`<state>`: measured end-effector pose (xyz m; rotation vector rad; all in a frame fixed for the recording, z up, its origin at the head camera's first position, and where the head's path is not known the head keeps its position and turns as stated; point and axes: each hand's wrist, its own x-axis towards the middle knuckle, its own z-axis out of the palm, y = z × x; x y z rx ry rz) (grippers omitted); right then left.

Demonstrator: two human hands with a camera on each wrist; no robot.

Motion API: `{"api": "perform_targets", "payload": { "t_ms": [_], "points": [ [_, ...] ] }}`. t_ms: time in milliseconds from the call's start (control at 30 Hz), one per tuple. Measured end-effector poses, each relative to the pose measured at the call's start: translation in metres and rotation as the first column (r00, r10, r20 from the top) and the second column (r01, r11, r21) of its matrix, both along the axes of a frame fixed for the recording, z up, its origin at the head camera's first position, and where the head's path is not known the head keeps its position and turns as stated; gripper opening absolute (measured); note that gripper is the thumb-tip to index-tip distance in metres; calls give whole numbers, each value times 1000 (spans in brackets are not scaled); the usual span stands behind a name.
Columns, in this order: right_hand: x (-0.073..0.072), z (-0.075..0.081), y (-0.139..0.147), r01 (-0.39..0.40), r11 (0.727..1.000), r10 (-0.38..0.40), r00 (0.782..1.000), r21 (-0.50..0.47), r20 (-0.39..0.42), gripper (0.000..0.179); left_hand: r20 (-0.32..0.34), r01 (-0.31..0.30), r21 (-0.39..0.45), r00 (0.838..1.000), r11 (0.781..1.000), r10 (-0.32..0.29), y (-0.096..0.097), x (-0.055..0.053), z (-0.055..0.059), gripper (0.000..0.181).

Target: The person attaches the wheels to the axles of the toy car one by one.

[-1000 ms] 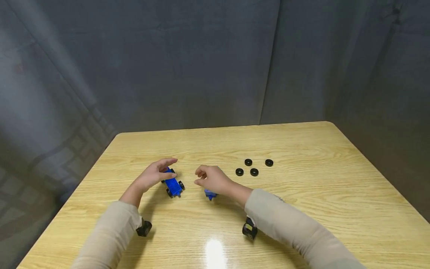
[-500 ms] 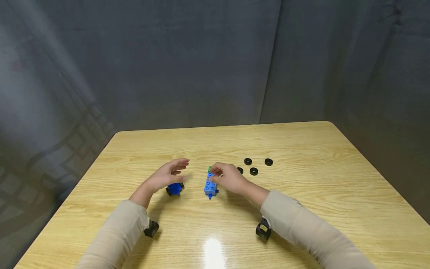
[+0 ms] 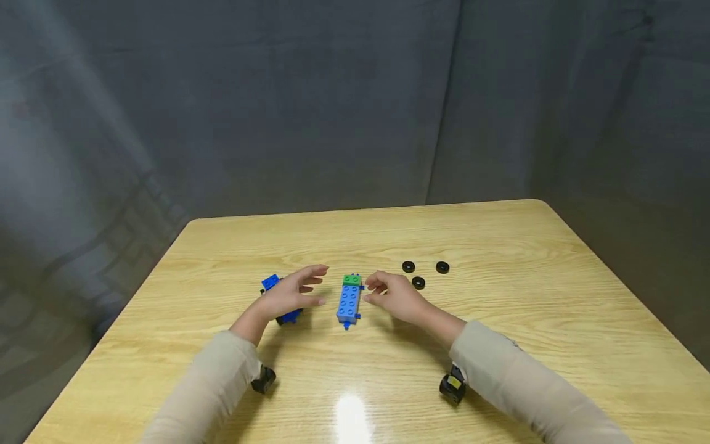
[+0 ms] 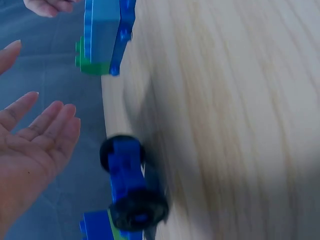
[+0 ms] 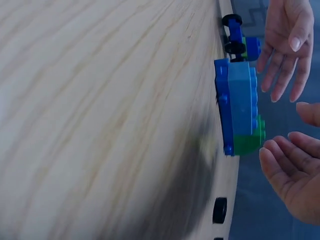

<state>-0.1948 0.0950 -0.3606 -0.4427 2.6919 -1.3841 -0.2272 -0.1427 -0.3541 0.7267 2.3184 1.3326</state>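
A light-blue toy brick with a green brick at its far end sits on a darker blue chassis with short axle pegs. My left hand, fingers extended and thumb apart, hovers left of it. It partly covers a blue toy car with black wheels, which stands on the table. To the right of the brick is my right hand, its fingers loosely bent and apart from the brick. Neither hand holds anything.
Black toy wheels lie flat on the wooden table, behind and right of the right hand. A grey curtain hangs behind the table's far edge. Small black cameras are strapped at both wrists.
Both hands have moved to the right. The right hand has come off the light-blue brick, which now shows fully, and covers one wheel. The left hand has shifted across the blue car.
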Motion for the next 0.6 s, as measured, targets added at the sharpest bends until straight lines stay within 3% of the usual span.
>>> {"api": "perform_targets", "payload": {
  "t_ms": [233,600],
  "points": [
    [-1,-4,18,-6,1000,6,1000,11,16,31,-3,30,-28,1000,999,-31,11,-1,-5,68],
    [-4,-5,45,4,998,-6,1000,69,24,34,36,52,-103,998,993,-49,19,-2,-18,83]
  ]
}}
